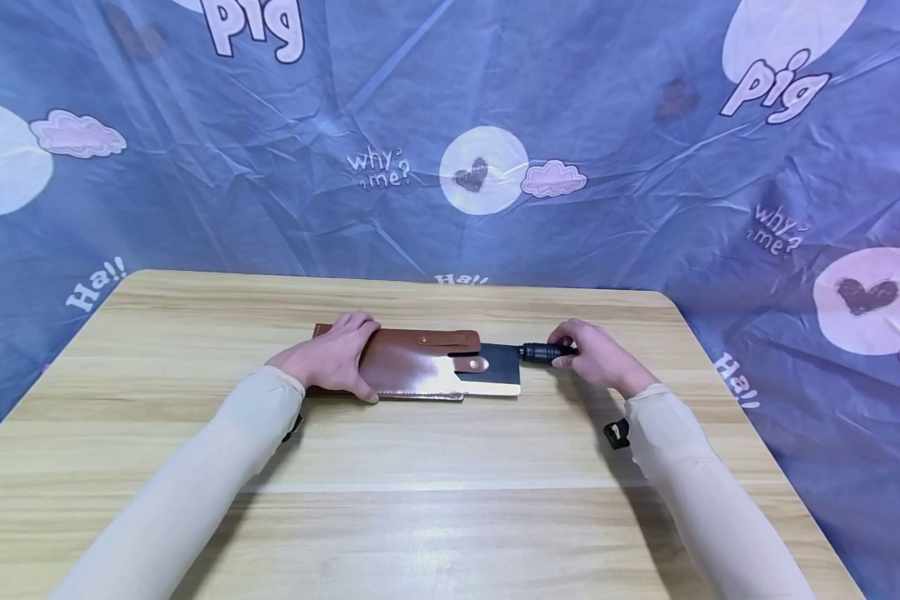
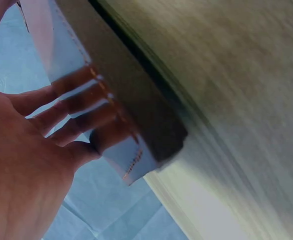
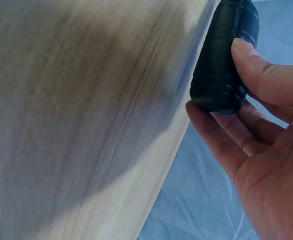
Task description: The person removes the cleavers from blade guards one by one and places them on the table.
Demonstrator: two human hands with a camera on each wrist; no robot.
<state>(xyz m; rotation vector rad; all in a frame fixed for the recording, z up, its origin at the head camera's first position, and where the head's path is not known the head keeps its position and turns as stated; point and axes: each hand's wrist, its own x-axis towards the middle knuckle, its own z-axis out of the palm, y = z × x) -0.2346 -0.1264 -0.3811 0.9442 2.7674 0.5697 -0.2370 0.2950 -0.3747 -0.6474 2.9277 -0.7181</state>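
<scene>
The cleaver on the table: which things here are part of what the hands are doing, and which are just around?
In use:
cleaver, black handle held by right hand
brown sheath, held down by left hand

Just around:
wooden table
blue printed cloth behind

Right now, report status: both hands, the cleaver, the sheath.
Left hand flat on brown sheath, pressing it to the table. Right hand fingers grip the cleaver by its black handle. Blade partly sheathed. Nothing in the way.
</scene>
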